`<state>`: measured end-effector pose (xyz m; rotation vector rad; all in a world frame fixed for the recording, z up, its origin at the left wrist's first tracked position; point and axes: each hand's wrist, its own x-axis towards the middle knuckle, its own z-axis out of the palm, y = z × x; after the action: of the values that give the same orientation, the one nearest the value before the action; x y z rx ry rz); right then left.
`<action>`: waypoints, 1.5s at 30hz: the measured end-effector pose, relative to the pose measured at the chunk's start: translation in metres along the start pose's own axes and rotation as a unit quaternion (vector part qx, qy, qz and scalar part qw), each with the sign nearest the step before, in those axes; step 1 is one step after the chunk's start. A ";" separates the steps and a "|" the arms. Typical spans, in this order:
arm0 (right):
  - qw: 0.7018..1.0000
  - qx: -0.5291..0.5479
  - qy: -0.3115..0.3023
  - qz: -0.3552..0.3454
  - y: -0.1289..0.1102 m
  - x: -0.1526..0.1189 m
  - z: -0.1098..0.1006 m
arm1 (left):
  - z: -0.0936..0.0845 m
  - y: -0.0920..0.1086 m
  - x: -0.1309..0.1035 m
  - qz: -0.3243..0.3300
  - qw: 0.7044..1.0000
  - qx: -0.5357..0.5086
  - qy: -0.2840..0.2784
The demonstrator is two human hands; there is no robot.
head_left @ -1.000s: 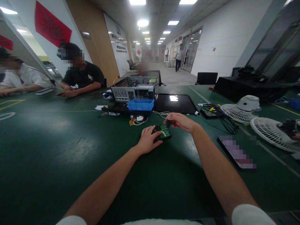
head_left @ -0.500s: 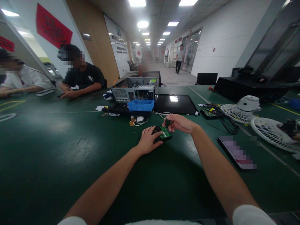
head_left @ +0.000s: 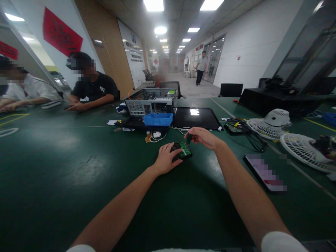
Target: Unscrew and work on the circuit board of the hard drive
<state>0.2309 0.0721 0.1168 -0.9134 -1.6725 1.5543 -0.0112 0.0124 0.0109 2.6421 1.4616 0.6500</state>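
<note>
A small black device with a bare green circuit board (head_left: pixel 185 148) lies on the green tabletop in front of me. My left hand (head_left: pixel 167 158) grips its left side, with fingers laid over the far part and thumb across the near part of the board. My right hand (head_left: pixel 201 137) is at the board's far right corner, its fingers bent together in a pinch. Something dark and short shows between these fingertips, but its kind is not clear.
Behind the board stand a blue bin (head_left: pixel 158 119), an open computer case (head_left: pixel 150 101) and a dark flat panel (head_left: pixel 197 118). White cables lie nearby. To the right are a phone (head_left: pixel 265 173), black cables and fan parts (head_left: pixel 304 150). Two people (head_left: pixel 91 84) sit at the far left.
My right hand shifts very slightly at the board's corner, its fingers still pinched. My left hand stays on the device. The view tilts up a little, and a person in the corridor walks on.
</note>
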 end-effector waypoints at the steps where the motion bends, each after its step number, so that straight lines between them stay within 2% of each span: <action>1: 1.000 0.001 0.003 0.001 0.000 0.000 0.000 | 0.000 0.000 0.000 0.001 1.000 -0.001 0.001; 18: 0.999 -0.012 -0.042 0.012 -0.004 -0.003 0.005 | 0.000 0.001 0.000 0.004 1.000 0.001 0.013; 28: 1.000 -0.026 -0.008 -0.009 -0.005 -0.002 0.005 | 0.002 -0.001 0.000 0.004 1.000 0.004 0.006; 45: 1.000 -0.019 -0.007 -0.007 -0.009 -0.003 0.007 | 0.002 -0.001 0.000 0.004 1.000 0.003 0.009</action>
<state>0.2264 0.0655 0.1248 -0.9114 -1.7207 1.5273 -0.0109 0.0133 0.0094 2.6544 1.4599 0.6727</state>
